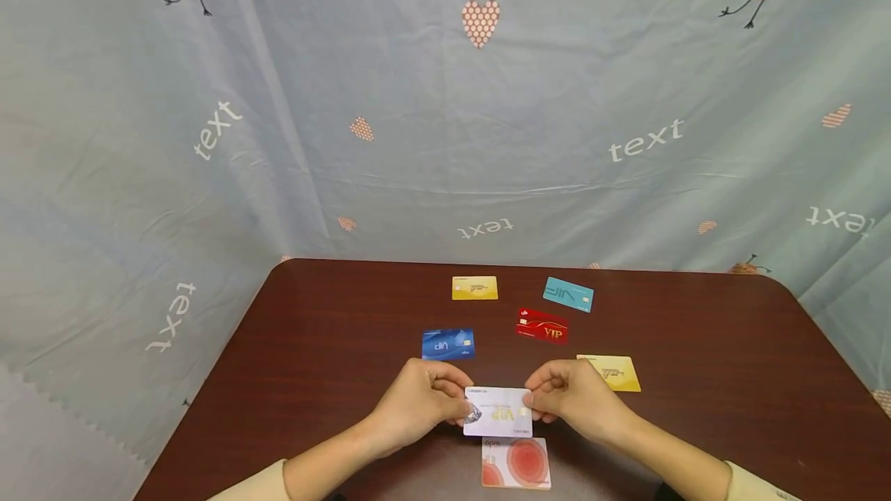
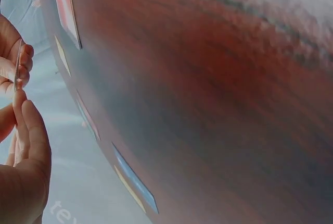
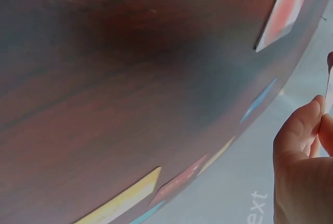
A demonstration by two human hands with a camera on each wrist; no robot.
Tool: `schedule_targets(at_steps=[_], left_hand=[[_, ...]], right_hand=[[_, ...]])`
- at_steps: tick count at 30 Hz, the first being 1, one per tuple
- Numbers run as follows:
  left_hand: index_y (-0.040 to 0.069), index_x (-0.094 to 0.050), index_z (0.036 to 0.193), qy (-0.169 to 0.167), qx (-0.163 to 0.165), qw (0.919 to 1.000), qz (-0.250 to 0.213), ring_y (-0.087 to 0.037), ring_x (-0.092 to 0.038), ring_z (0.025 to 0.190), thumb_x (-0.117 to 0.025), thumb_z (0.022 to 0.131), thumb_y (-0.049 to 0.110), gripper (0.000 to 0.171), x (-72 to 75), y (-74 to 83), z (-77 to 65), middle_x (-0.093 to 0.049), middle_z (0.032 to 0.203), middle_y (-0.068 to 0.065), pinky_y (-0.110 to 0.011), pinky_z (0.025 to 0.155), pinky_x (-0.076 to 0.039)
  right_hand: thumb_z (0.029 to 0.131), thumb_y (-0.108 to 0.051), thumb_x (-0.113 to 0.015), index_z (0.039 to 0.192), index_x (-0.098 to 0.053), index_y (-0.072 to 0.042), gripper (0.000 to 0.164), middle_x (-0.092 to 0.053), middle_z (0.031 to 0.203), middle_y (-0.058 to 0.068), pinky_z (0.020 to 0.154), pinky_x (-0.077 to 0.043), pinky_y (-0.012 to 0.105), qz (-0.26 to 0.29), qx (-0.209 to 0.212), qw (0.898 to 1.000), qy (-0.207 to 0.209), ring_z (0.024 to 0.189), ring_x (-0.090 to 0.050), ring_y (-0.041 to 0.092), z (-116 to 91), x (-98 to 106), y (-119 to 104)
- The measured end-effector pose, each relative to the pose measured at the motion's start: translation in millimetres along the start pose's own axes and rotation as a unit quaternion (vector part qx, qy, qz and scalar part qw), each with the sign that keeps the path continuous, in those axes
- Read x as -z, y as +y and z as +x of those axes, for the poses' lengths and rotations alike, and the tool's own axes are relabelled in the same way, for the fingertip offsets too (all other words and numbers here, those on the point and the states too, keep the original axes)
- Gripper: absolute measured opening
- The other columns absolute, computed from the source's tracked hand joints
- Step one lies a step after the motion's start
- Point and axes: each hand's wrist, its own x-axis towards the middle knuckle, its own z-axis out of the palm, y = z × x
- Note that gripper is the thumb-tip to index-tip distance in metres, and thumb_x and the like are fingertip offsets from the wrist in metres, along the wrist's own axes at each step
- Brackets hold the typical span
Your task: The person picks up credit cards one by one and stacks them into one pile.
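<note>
Both hands hold one white VIP card (image 1: 497, 412) raised over the near part of the table. My left hand (image 1: 425, 404) pinches its left edge between thumb and fingers, and my right hand (image 1: 574, 400) pinches the right edge. In the left wrist view the card (image 2: 18, 62) appears edge-on between the two hands. Just nearer than it, partly overlapped in the head view, lies a white card with red circles (image 1: 518, 462). Beyond my left hand is a blue VIP card (image 1: 448, 344); a yellow card (image 1: 616, 373) lies right behind my right hand, one corner hidden.
Farther back on the dark brown table (image 1: 334, 331) lie another yellow card (image 1: 475, 288), a teal card (image 1: 568, 294) and a red VIP card (image 1: 542, 325). A grey-blue printed curtain (image 1: 557, 99) hangs behind the table and along its sides.
</note>
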Motion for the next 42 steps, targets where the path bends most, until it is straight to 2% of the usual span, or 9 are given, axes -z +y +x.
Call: schedule_targets(at_steps=[7, 13, 27, 42], left_hand=[[-0.010, -0.072, 0.102, -0.014, 0.006, 0.9995, -0.027, -0.015, -0.067, 0.063, -0.078, 0.081, -0.011, 0.021, -11.0, -5.2, 1.7, -0.074, 0.079, -0.013, -0.025, 0.059, -0.060], [-0.009, -0.072, 0.100, -0.025, 0.017, 0.9991, -0.030, -0.015, -0.067, 0.062, -0.076, 0.082, -0.011, 0.018, -17.4, -11.9, 3.2, -0.074, 0.078, -0.013, -0.024, 0.058, -0.059], [-0.008, -0.073, 0.100, -0.044, 0.022, 0.9988, -0.005, -0.014, -0.065, 0.057, -0.075, 0.083, -0.014, 0.018, -25.5, -18.6, 5.5, -0.072, 0.073, -0.011, -0.024, 0.054, -0.059], [-0.010, -0.071, 0.100, -0.073, 0.050, 0.9960, 0.009, -0.014, -0.065, 0.056, -0.073, 0.083, -0.018, 0.020, -29.0, -24.3, 2.5, -0.071, 0.071, -0.013, -0.022, 0.053, -0.057]], right_hand=[[0.091, -0.002, -0.079, 0.096, -0.071, 0.007, 0.013, -0.072, 0.077, 0.012, 0.061, -0.060, 0.027, 0.004, -0.017, 1.000, -0.004, 0.068, -0.068, 0.021, -7, 4, 10], [0.090, -0.004, -0.080, 0.093, -0.071, 0.006, 0.014, -0.071, 0.076, 0.010, 0.060, -0.059, 0.027, 0.002, -0.039, 0.999, -0.013, 0.067, -0.067, 0.020, -12, 6, 14], [0.090, -0.004, -0.079, 0.090, -0.071, 0.005, 0.011, -0.070, 0.075, 0.011, 0.059, -0.058, 0.023, 0.002, -0.041, 0.998, -0.045, 0.065, -0.066, 0.016, -15, 10, 23], [0.090, -0.002, -0.078, 0.088, -0.070, 0.003, 0.010, -0.068, 0.073, 0.009, 0.054, -0.056, 0.021, -0.010, -0.043, 0.996, -0.075, 0.062, -0.065, 0.014, -19, 5, 34]])
